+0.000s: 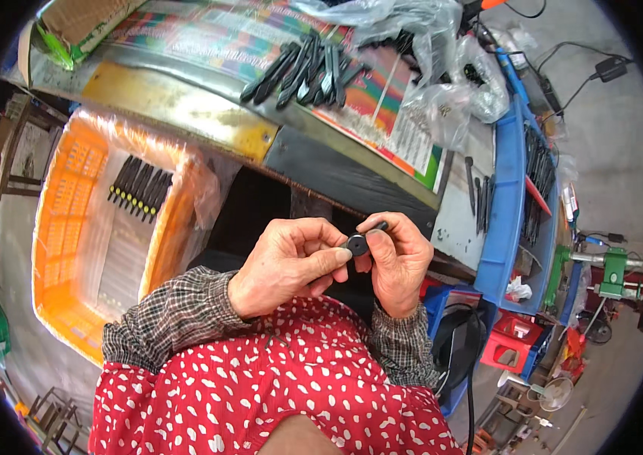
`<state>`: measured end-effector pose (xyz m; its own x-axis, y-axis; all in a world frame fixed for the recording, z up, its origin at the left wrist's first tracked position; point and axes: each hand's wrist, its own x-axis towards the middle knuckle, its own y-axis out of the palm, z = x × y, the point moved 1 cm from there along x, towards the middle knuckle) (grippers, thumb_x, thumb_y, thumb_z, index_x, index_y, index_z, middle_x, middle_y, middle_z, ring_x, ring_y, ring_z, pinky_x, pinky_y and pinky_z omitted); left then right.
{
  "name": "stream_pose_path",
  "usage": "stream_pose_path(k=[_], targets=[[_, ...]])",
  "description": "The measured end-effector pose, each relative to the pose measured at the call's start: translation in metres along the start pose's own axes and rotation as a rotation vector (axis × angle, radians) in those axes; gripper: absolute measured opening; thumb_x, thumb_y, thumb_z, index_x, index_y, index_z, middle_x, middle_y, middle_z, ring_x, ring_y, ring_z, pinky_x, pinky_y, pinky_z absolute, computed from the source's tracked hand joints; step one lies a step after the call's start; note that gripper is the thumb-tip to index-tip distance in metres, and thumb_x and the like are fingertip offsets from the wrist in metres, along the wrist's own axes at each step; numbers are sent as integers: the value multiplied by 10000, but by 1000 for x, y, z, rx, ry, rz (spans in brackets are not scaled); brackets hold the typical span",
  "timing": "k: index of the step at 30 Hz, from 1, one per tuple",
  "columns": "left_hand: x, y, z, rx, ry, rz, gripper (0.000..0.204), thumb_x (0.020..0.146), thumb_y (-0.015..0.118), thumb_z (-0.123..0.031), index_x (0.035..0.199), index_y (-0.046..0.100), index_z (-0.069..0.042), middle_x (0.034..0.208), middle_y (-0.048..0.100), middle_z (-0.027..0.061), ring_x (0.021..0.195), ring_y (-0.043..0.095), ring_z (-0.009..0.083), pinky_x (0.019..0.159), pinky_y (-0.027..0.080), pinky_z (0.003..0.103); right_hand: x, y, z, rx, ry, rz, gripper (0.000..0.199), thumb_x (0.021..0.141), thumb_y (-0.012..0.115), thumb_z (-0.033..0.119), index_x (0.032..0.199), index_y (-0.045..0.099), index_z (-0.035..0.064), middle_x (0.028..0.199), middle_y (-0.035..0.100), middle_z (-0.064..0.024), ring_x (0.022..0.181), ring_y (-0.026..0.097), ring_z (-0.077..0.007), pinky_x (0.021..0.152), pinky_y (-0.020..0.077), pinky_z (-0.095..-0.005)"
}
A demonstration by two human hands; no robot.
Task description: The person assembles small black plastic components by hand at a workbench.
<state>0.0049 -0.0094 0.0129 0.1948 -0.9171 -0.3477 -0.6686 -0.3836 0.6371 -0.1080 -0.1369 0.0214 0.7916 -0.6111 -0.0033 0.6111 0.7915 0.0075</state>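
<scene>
In front of my red spotted garment, both hands meet at a small round black part (357, 245) with a dark spot at its centre. My left hand (287, 262) is closed, thumb and fingertips pinching the part's left side. On the other side my right hand (397, 265) is closed too, its thumb against the part's right edge. A short dark end (380, 226) sticks out between the right thumb and forefinger; whether it belongs to the round part I cannot tell. Beyond my hands, a pile of black handle-shaped pieces (310, 72) lies on the table's printed sheet.
An orange basket (71, 220) at left holds a row of black pieces with yellow ends (139, 186). The table's metal edge (185, 102) runs across ahead. At right, a blue bin (499, 205) contains black rods; more rods (481, 197) lie beside it. Clear plastic bags (443, 114) sit at the back.
</scene>
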Motion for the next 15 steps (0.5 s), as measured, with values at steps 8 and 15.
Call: stream_pose_path(k=[8, 15], targets=[[8, 4, -20, 50, 156, -11, 82, 889, 604, -55, 941, 591, 6, 711, 618, 27, 504, 477, 26, 423, 343, 163, 44, -26, 44, -389, -130, -29, 147, 864, 640, 79, 960, 640, -32, 760, 590, -5, 593, 520, -49, 525, 419, -190], [14, -6, -32, 75, 213, -61, 79, 891, 600, -52, 936, 574, 8, 719, 625, 42, 511, 499, 36, 431, 367, 164, 115, -79, 46, -986, -490, -252, 104, 829, 607, 45, 913, 649, 1, 749, 598, -101, 609, 575, -200, 559, 439, -301]])
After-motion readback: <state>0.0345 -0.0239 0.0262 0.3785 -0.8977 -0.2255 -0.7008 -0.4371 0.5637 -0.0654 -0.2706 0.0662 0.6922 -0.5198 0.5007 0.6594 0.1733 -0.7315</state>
